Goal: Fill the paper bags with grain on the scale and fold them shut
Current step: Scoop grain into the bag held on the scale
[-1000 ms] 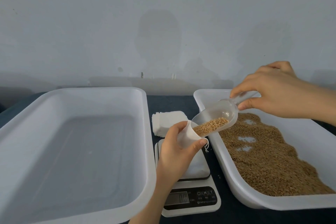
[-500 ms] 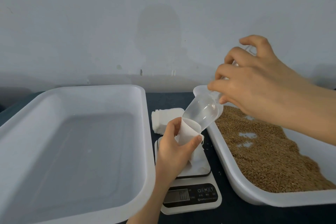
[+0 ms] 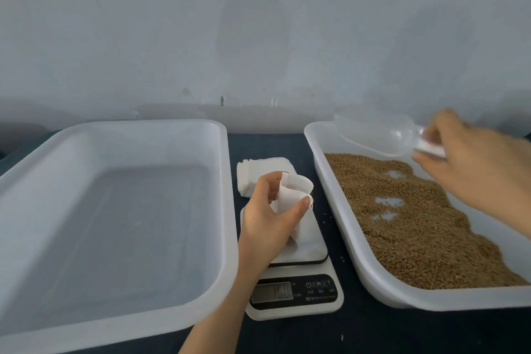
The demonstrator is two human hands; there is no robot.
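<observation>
At the far left sits the big white tray (image 3: 115,224), its right rim just beside my left forearm. My left hand (image 3: 267,227) grips the paper bag (image 3: 291,195) – thumb on the far side, fingers curled round the near side – and holds its mouth open and upward. The bag's lower end reaches down to the plate of the scale (image 3: 310,241); the digits on the display are too blurred to read. Just beyond my hand lies a stack of flat bags (image 3: 258,169) on the dark cloth (image 3: 287,333). To the right is the second tray (image 3: 459,297), with grain (image 3: 416,233) spread over most of its floor. Above its far end my right hand (image 3: 474,161), blurred, clamps its fingers round the handle of the clear scoop (image 3: 379,135) – bowl pointing left, well apart from the bag.
</observation>
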